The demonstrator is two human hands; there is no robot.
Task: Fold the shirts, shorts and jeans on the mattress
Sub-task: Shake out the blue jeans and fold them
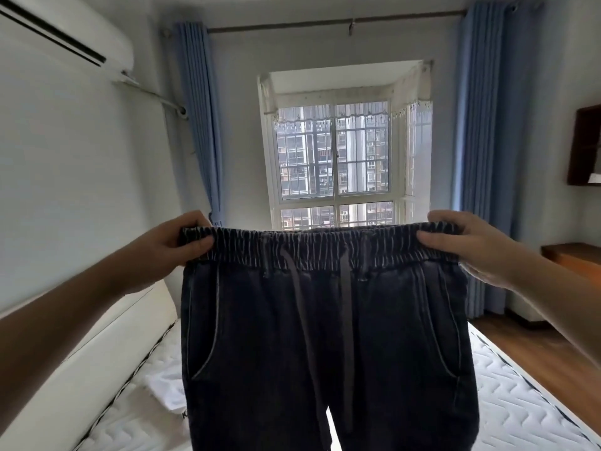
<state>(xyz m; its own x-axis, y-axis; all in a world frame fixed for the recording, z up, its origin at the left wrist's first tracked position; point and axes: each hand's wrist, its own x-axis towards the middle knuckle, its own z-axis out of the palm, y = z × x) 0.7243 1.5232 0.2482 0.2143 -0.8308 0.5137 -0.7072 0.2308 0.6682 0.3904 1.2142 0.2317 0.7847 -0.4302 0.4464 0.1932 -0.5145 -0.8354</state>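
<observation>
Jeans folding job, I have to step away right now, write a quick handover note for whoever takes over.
Left hand grips the left end of the jeans' elastic waistband; right hand grips the right end. The jeans hang open and unfolded above the mattress, drawstrings dangling. A white garment lies on the mattress behind them; whether it is folded is unclear.
Left: lay the jeans down and fold them, then any remaining clothes.

Blue curtains [201, 125] flanking a barred window [335, 157]; wall air conditioner [65, 37] at left

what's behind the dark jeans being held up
Behind the dark elastic-waist jeans: the white quilted mattress and a white folded cloth, partly covered. The mattress's middle is hidden.
</observation>
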